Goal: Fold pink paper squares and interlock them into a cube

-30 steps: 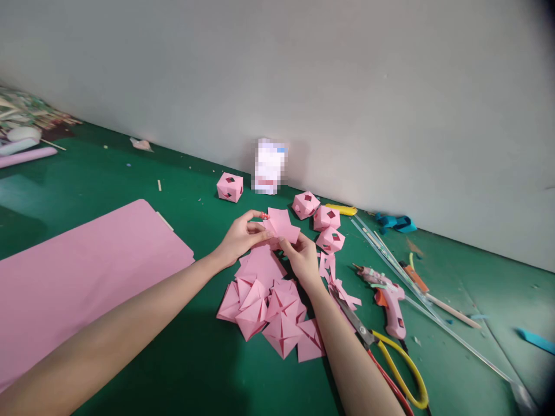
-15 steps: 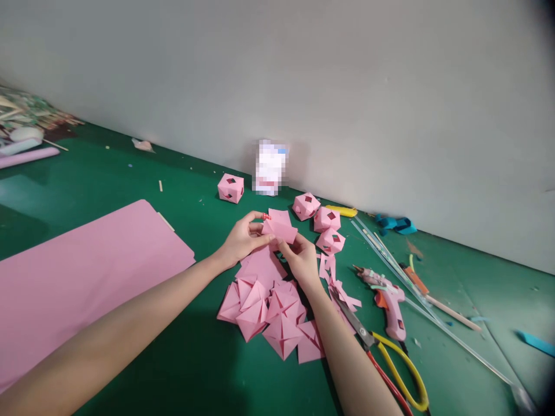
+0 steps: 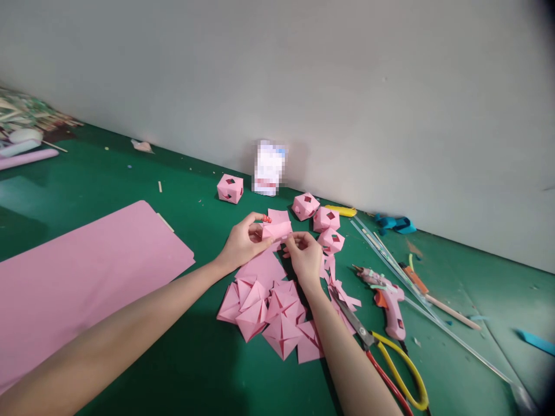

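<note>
A small piece of pink paper [image 3: 276, 230], partly curled, is held up between my two hands. My left hand [image 3: 243, 241] pinches its left side, thumb in front and fingers behind. The fingertips of my right hand [image 3: 306, 254] pinch the paper's lower right edge. Below them lie a flat pink sheet [image 3: 262, 266] and a pile of folded pink paper squares [image 3: 284, 312]. Finished-looking pink paper cubes with diamond holes [image 3: 326, 219] stand just beyond my right hand; a single pink paper cube [image 3: 230, 189] sits farther left.
A large pink sheet stack [image 3: 95, 277] covers the left. To the right lie scissors [image 3: 368, 338], a pink glue gun [image 3: 390, 300], paper scraps [image 3: 342, 292], clear glue sticks [image 3: 390, 266] and a yellow cutter [image 3: 341, 211]. A blurred white rectangle [image 3: 269, 166] leans on the wall.
The held paper has gone from lying flatter to curling over at its lower edge. My right hand has shifted slightly right and up along that edge; my left hand has barely moved.
</note>
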Motion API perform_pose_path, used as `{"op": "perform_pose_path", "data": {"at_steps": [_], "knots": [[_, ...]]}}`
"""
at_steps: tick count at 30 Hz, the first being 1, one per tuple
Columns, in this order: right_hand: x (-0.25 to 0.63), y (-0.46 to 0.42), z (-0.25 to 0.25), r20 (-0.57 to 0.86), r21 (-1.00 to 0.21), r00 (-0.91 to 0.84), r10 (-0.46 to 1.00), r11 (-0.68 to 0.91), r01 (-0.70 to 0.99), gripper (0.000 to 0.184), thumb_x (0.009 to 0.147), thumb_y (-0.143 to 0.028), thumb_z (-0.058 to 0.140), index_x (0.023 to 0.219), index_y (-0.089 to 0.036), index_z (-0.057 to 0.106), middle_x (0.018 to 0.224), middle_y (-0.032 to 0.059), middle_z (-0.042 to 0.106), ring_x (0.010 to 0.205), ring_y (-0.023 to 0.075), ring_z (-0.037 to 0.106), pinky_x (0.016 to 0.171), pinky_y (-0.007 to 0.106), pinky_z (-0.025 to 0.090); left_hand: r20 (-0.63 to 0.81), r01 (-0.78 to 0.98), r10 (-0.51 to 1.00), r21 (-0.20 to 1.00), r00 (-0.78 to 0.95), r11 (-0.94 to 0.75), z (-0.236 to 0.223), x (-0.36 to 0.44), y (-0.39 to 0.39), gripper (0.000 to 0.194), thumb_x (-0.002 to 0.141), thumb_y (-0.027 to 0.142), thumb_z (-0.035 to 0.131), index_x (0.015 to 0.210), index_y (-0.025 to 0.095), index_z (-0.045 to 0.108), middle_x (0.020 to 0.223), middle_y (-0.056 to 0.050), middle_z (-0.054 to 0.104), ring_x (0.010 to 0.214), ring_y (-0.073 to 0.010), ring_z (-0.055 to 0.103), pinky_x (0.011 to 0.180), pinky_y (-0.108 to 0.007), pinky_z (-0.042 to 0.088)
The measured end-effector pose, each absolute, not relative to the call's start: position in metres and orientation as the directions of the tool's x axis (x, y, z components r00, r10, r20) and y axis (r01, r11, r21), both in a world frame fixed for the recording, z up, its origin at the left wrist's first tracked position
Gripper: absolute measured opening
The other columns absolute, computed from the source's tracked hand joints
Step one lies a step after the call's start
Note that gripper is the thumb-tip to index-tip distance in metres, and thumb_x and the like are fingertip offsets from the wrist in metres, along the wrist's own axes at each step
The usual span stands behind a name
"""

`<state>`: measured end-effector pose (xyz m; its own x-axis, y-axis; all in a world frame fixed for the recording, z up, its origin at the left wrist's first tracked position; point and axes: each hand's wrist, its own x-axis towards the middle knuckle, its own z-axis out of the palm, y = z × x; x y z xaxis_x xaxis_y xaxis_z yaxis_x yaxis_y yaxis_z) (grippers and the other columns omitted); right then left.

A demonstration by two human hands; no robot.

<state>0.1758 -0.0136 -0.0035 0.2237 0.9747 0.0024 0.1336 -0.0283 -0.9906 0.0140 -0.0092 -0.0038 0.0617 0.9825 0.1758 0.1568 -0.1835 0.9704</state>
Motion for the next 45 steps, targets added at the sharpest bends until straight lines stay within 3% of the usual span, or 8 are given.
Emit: {"op": "perform_pose_path", "data": {"at_steps": [8, 13, 19, 24, 29, 38, 45], "knots": [[0.180, -0.009, -0.008, -0.006, -0.999, 0.286, 0.958, -0.018, 0.041, 0.019, 0.077, -0.035, 0.065, 0.082, -0.019, 0.058, 0.065, -0.0013, 0.061, 0.048, 0.0127, 0.060, 0.041, 0.023, 0.050, 0.106, 0.035, 0.994, 0.994, 0.016, -0.106, 0.001, 0.013, -0.010, 0.042, 0.072, 0.029, 0.076, 0.107, 0.018, 0.054, 0.088, -0.004, 0.073, 0.077, -0.0176, 0.070, 0.070, -0.027, 0.053], [0.180, -0.011, -0.007, 0.059, -0.998, 0.149, 0.987, 0.060, -0.001, 0.034, 0.083, -0.048, 0.062, 0.101, -0.020, 0.059, 0.082, 0.0026, 0.067, 0.062, 0.0140, 0.062, 0.047, 0.024, 0.051, 0.092, -0.035, 0.995, 0.995, 0.037, -0.091, -0.005, 0.011, -0.005, 0.047, 0.073, 0.030, 0.076, 0.112, 0.018, 0.052, 0.092, -0.006, 0.073, 0.082, -0.0195, 0.071, 0.073, -0.028, 0.054], [0.180, -0.015, -0.008, 0.080, -0.987, -0.019, 0.997, 0.082, 0.135, 0.029, 0.083, -0.049, 0.064, 0.078, -0.020, 0.059, 0.065, -0.0007, 0.062, 0.061, 0.0162, 0.061, 0.052, 0.025, 0.046, 0.111, -0.006, 0.987, 0.994, 0.116, -0.111, -0.009, 0.012, -0.004, 0.050, 0.075, 0.032, 0.075, 0.117, 0.019, 0.051, 0.095, -0.006, 0.073, 0.080, -0.0180, 0.071, 0.075, -0.029, 0.055], [0.179, -0.016, -0.007, 0.127, -0.974, -0.079, 0.989, 0.139, 0.181, 0.023, 0.082, -0.043, 0.066, 0.081, -0.020, 0.064, 0.074, 0.0003, 0.066, 0.066, 0.0157, 0.060, 0.060, 0.025, 0.046, 0.135, 0.116, 0.983, 0.982, 0.128, -0.150, -0.008, 0.013, -0.006, 0.052, 0.076, 0.032, 0.074, 0.121, 0.019, 0.052, 0.099, -0.008, 0.072, 0.083, -0.0188, 0.072, 0.076, -0.029, 0.056], [0.179, -0.016, -0.007, 0.173, -0.935, -0.059, 0.983, 0.182, 0.303, 0.022, 0.081, -0.037, 0.065, 0.069, -0.019, 0.059, 0.062, -0.0036, 0.055, 0.056, 0.0118, 0.046, 0.054, 0.024, 0.036, 0.186, 0.221, 0.977, 0.954, 0.100, -0.204, -0.007, 0.014, -0.009, 0.048, 0.076, 0.027, 0.072, 0.120, 0.020, 0.053, 0.098, -0.006, 0.072, 0.086, -0.0198, 0.071, 0.081, -0.031, 0.056], [0.178, -0.018, -0.004, 0.106, -0.975, -0.043, 0.993, 0.112, 0.190, 0.019, 0.076, -0.034, 0.067, 0.071, -0.018, 0.061, 0.061, -0.0041, 0.050, 0.054, 0.0105, 0.040, 0.050, 0.024, 0.032, 0.195, 0.252, 0.981, 0.949, 0.006, -0.190, -0.009, 0.015, -0.007, 0.044, 0.074, 0.020, 0.067, 0.115, 0.019, 0.052, 0.079, 0.002, 0.067, 0.067, -0.0128, 0.066, 0.068, -0.025, 0.053], [0.182, -0.019, 0.001, 0.107, -0.994, 0.047, 0.993, 0.106, 0.011, 0.008, 0.075, -0.026, 0.063, 0.074, -0.018, 0.060, 0.060, -0.0056, 0.053, 0.052, 0.0098, 0.042, 0.050, 0.022, 0.037, 0.176, 0.234, 0.980, 0.961, -0.093, -0.150, -0.013, 0.011, 0.000, 0.039, 0.074, 0.020, 0.066, 0.111, 0.017, 0.054, 0.079, -0.001, 0.070, 0.074, -0.0153, 0.067, 0.070, -0.026, 0.053]]}}
